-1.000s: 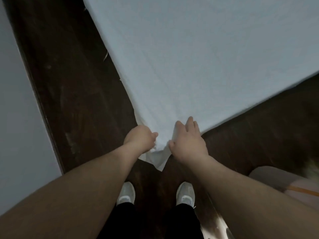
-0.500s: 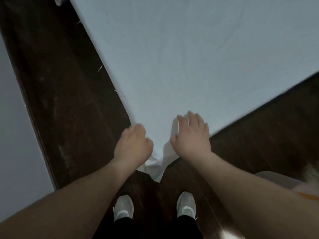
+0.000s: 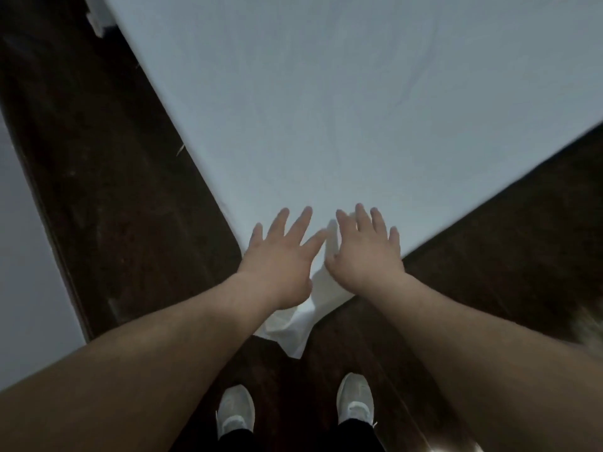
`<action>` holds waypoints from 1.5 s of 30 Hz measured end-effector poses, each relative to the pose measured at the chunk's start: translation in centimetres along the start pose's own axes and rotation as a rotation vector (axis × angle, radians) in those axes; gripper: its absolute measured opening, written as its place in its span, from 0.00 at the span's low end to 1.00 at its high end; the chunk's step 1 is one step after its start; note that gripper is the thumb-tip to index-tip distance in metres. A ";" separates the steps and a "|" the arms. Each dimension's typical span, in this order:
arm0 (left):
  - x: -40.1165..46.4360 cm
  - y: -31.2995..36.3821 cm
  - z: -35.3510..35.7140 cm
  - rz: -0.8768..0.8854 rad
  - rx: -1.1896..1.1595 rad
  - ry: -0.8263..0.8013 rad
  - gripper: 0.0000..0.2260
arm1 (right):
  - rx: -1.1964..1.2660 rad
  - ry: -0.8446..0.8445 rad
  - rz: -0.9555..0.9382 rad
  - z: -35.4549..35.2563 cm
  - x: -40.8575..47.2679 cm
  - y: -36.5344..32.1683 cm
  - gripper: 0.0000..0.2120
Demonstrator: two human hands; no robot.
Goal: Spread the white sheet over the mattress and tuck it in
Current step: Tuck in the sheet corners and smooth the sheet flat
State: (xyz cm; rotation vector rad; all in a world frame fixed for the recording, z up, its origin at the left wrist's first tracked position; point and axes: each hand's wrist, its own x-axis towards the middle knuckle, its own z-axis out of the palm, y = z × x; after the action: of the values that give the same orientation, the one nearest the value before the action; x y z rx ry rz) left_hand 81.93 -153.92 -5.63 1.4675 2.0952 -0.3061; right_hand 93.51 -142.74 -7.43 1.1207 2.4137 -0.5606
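Note:
The white sheet (image 3: 342, 102) lies spread over the mattress, which it hides, and fills the upper middle of the view. I stand at a corner of the bed. A loose flap of the sheet's corner (image 3: 293, 324) hangs down toward the floor between my forearms. My left hand (image 3: 280, 252) lies flat, fingers spread and straight, on the sheet just left of the corner. Just right of it, my right hand (image 3: 365, 249) rests the same way, palm down, with a small fold of sheet between the two hands.
Dark wooden floor (image 3: 107, 190) runs along both sides of the bed corner. A pale wall (image 3: 26, 288) stands at the left. My two white shoes (image 3: 236, 411) are on the floor below the corner. A blurred pale object (image 3: 590, 331) sits at the right edge.
Both hands have let go of the sheet corner, opened, and slid forward onto the top of the sheet. The left hand was curled on the cloth a second ago.

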 end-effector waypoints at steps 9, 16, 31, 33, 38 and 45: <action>-0.9 -0.5 -0.8 -0.041 0.060 -0.439 0.31 | -0.072 -0.386 0.016 -2.1 -1.9 1.2 0.35; -7.1 0.5 -14.5 -0.058 -0.006 -0.162 0.24 | 0.051 -0.054 0.063 -14.4 -9.9 1.8 0.32; -20.0 13.7 -47.7 0.158 0.205 0.230 0.26 | 0.187 0.447 0.263 -45.0 -31.0 8.9 0.28; -20.7 16.4 -50.2 0.185 0.233 0.269 0.27 | 0.190 0.493 0.264 -47.3 -32.7 10.9 0.28; -21.4 24.1 -54.7 0.218 0.316 0.347 0.26 | 0.178 0.554 0.267 -52.2 -35.8 17.6 0.27; -18.1 34.5 -58.8 0.232 0.352 0.365 0.25 | 0.196 0.547 0.260 -57.2 -37.6 28.1 0.25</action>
State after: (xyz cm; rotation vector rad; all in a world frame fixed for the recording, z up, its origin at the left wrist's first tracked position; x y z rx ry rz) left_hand 99.80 -126.89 57.05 2.0899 2.1941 -0.3516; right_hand 126.12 -119.53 54.80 1.8411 2.6232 -0.4538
